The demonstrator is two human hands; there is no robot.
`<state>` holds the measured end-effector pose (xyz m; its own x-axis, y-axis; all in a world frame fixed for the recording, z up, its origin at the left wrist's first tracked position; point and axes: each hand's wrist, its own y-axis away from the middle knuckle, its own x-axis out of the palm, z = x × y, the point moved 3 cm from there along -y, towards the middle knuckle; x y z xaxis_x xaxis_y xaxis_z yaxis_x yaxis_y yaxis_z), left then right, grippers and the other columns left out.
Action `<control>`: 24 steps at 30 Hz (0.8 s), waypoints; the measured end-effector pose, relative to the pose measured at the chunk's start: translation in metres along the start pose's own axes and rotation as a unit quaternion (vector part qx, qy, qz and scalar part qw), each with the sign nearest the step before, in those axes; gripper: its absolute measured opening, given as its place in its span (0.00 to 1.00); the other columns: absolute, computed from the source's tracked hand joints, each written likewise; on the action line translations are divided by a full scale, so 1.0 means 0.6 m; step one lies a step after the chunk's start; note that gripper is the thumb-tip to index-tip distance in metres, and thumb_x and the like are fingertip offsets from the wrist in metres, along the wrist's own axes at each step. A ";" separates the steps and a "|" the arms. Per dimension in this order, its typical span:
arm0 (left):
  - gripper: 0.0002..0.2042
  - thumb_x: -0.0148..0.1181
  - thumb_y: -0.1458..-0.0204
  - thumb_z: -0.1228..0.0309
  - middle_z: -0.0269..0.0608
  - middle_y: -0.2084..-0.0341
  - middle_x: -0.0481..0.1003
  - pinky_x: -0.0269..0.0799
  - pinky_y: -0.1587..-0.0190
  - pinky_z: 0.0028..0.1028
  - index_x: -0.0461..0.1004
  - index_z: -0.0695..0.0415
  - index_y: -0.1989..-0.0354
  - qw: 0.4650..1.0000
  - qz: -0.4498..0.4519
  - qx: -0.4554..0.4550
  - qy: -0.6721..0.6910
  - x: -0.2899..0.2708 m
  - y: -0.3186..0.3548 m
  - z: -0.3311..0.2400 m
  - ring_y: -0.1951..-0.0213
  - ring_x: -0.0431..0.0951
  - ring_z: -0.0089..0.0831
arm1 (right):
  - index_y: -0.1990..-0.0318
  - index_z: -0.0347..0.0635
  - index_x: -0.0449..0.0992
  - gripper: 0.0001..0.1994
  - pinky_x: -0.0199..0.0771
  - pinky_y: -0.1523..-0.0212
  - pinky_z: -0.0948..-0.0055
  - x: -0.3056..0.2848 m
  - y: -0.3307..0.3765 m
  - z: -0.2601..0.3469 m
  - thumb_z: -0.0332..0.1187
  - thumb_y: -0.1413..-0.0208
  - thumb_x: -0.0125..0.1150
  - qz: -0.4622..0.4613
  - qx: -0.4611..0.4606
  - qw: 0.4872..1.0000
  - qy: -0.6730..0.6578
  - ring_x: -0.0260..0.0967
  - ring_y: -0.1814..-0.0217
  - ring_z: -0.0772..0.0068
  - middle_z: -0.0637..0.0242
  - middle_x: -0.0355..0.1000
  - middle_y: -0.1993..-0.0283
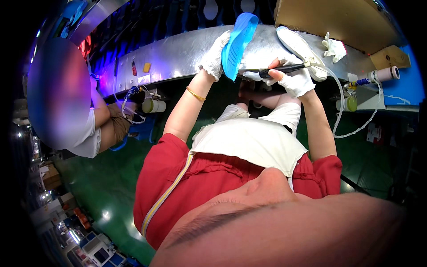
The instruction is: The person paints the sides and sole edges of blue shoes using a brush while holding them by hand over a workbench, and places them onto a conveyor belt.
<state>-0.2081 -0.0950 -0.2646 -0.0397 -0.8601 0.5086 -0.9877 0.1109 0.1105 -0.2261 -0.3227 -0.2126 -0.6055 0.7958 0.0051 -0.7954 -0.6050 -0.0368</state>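
My left hand (215, 57), in a white knit glove, grips a blue shoe sole (239, 46) by its side. The sole stands upright and tilted, its hollow side with ribs showing. My right hand (295, 82) wears a white glove with bare thumb and fingertips showing. Closed in it is a black-handled pen-like tool (288, 69) with a pale hose (334, 80) at its rear end. The tool's thin tip points left, close to the sole's lower end; whether they touch I cannot tell. Beside my right hand a white shoe (302, 50) lies on the metal bench (182, 51).
An empty white glove (333, 48) lies right of the shoe, near a large cardboard box (338, 18). A pale cylinder (385, 74) sits at the right end. At left sits another person (80, 120). A yellow block (147, 67) rests on the bench.
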 end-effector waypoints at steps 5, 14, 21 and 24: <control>0.26 0.51 0.42 0.51 0.48 0.56 0.74 0.80 0.60 0.34 0.65 0.60 0.45 1.000 -0.003 0.003 -0.024 0.009 0.000 -0.004 0.62 0.79 0.39 | 0.64 0.39 0.76 0.10 0.72 0.64 0.76 0.019 -0.005 0.009 0.35 0.48 0.66 0.030 -0.009 0.998 0.046 0.71 0.68 0.77 0.67 0.74 0.71; 0.24 0.49 0.41 0.52 0.47 0.56 0.75 0.79 0.60 0.32 0.66 0.59 0.46 1.000 -0.020 0.012 -0.011 0.013 -0.008 -0.007 0.63 0.79 0.37 | 0.63 0.43 0.76 0.10 0.70 0.61 0.74 0.003 -0.021 0.007 0.39 0.46 0.65 -0.083 -0.062 0.992 0.078 0.69 0.63 0.77 0.70 0.73 0.68; 0.19 0.49 0.40 0.52 0.36 0.66 0.76 0.75 0.62 0.26 0.70 0.55 0.52 0.988 0.005 -0.077 0.134 0.040 -0.003 0.008 0.67 0.76 0.27 | 0.62 0.45 0.73 0.09 0.69 0.54 0.74 0.101 -0.032 -0.030 0.39 0.41 0.60 0.064 0.020 0.900 -0.431 0.64 0.59 0.79 0.73 0.67 0.64; 0.22 0.50 0.41 0.53 0.46 0.61 0.77 0.77 0.58 0.33 0.70 0.60 0.50 0.986 0.021 -0.005 0.165 0.050 -0.011 -0.010 0.63 0.79 0.36 | 0.55 0.44 0.70 0.13 0.73 0.51 0.66 0.082 -0.035 -0.059 0.40 0.41 0.60 0.035 0.076 0.865 -0.495 0.69 0.56 0.71 0.68 0.68 0.61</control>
<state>-0.2018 -0.1184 -0.2447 -0.0285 -0.6463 0.7625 -0.9845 0.1500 0.0904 -0.2385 -0.2699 -0.2471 -0.3182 0.3893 0.8644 -0.7049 -0.7069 0.0589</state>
